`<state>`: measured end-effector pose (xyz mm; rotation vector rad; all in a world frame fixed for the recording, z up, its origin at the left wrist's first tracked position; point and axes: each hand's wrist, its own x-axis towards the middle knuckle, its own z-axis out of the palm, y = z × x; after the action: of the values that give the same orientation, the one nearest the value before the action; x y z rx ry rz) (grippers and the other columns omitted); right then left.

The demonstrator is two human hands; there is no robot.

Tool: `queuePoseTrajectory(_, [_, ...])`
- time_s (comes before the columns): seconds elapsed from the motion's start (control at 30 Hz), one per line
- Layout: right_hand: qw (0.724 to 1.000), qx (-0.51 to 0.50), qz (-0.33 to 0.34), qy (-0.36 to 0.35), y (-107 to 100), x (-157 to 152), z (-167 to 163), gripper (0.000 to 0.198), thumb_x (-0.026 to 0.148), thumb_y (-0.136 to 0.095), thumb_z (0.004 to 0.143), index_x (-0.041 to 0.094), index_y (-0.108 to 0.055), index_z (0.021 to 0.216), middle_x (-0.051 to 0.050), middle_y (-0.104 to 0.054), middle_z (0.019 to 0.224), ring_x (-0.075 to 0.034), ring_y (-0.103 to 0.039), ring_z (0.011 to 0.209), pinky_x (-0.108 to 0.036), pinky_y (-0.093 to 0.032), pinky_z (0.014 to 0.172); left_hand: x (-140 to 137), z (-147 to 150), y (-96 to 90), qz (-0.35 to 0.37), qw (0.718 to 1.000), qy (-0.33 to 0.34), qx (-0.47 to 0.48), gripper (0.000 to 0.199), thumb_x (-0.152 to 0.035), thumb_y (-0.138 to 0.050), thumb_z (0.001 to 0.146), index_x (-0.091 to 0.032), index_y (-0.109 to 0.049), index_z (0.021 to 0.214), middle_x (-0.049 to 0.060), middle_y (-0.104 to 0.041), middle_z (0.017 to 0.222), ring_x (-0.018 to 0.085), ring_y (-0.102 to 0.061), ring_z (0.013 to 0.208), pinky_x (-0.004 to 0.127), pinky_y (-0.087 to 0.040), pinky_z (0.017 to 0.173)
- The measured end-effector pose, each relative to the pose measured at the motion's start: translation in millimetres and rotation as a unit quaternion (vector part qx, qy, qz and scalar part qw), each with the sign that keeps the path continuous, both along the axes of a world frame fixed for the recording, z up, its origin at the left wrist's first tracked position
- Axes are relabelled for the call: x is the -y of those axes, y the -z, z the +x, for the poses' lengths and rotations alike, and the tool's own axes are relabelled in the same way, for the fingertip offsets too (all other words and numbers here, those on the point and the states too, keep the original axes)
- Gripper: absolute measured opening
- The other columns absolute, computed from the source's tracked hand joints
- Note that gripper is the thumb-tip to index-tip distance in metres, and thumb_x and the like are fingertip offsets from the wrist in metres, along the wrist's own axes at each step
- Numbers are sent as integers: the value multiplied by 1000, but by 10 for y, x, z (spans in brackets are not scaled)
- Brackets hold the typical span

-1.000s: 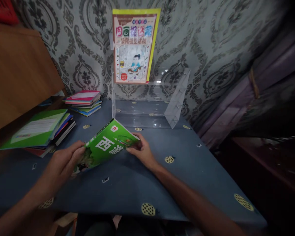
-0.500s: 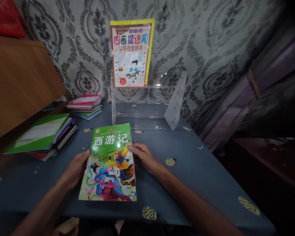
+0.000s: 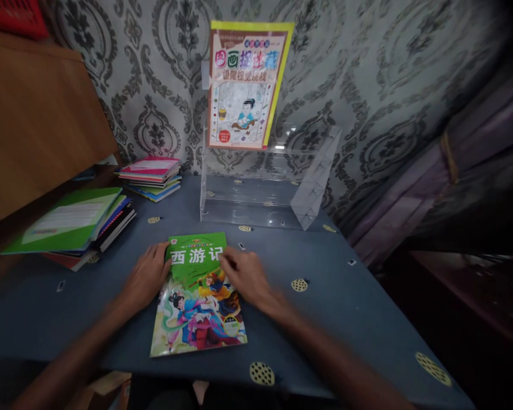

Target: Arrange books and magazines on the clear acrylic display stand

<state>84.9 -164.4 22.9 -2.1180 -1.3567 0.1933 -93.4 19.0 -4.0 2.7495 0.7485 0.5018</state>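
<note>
A green picture book [image 3: 199, 302] with white Chinese characters and cartoon figures lies about flat near the table's front edge, cover up. My left hand [image 3: 150, 274] is at its upper left edge, the fingers bent around that side. On the right edge, my right hand [image 3: 247, 276] grips the book with curled fingers over the cover; the fingertips are partly hidden. Behind it stands a clear acrylic rack [image 3: 314, 176] with stepped tiers. Another book [image 3: 245, 91], brown and yellow-edged, leans upright at the rack's upper left.
To the left lie a stack of books topped by a green one [image 3: 74, 213] and a smaller stack with a pink cover [image 3: 151, 166]. A wooden cabinet [image 3: 34, 108] borders the table [image 3: 325, 319] on the left. A tied curtain [image 3: 436, 176] hangs at the right.
The green book has gone from slightly tilted up to lower and flatter on the table. Both my hands stay at its sides, the right now further over the cover. The view has shifted slightly.
</note>
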Motion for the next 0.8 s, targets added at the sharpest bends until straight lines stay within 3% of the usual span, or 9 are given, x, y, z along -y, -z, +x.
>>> queuePoseTrajectory(0.1, [985, 66, 25, -159, -85, -333, -318, 22, 24, -48, 101, 16, -67, 107, -10, -75, 107, -21, -68, 100, -34, -50, 89, -106, -35, 305, -16, 998, 24, 60, 47, -35, -37, 98, -16, -42, 140, 17, -63, 131, 30, -62, 121, 51, -49, 104])
queuePoseTrajectory(0.17, [964, 91, 27, -247, -121, -585, -496, 31, 26, -50, 102, 10, -60, 126, -17, -68, 128, -24, -61, 122, -37, -45, 106, -204, -95, 484, -9, 995, 49, 83, 54, -35, -40, 96, -17, -37, 146, 18, -59, 138, 31, -57, 129, 54, -46, 108])
queuePoseTrajectory(0.2, [961, 96, 18, -258, -124, -696, -561, 40, 29, -50, 102, 5, -55, 134, -21, -63, 136, -26, -57, 129, -39, -42, 111, -256, -127, 561, 0, 994, 63, 88, 56, -35, -41, 94, -18, -36, 147, 18, -57, 142, 31, -54, 134, 54, -44, 111])
queuePoseTrajectory(0.3, [963, 88, -18, -254, -62, -912, -640, 61, 39, -46, 104, -4, -39, 146, -28, -53, 145, -31, -48, 139, -44, -37, 117, -384, -189, 728, 32, 994, 73, 80, 57, -38, -41, 94, -18, -38, 148, 18, -53, 147, 33, -41, 145, 56, -38, 116])
queuePoseTrajectory(0.4, [963, 71, -23, -259, 63, -947, -581, 68, 47, -45, 103, -2, -34, 150, -26, -47, 151, -31, -39, 146, -47, -32, 121, -411, -176, 774, 61, 994, 56, 68, 56, -40, -37, 96, -17, -40, 147, 18, -52, 149, 34, -35, 149, 57, -36, 118])
queuePoseTrajectory(0.67, [979, 94, -47, -176, 265, -674, -104, 67, 50, -47, 101, 4, -40, 150, -23, -41, 157, -30, -31, 151, -50, -27, 124, -232, -68, 537, 55, 998, -2, 11, 59, -44, -29, 100, -7, -46, 142, 22, -54, 148, 35, -42, 145, 56, -37, 117])
queuePoseTrajectory(0.8, [987, 75, -40, -136, 327, -458, 206, 55, 40, -42, 104, 8, -44, 149, -21, -40, 158, -29, -31, 151, -54, -27, 123, -219, -75, 441, 39, 999, -2, -11, 60, -44, -28, 100, -7, -46, 145, 22, -50, 151, 35, -38, 147, 55, -34, 119])
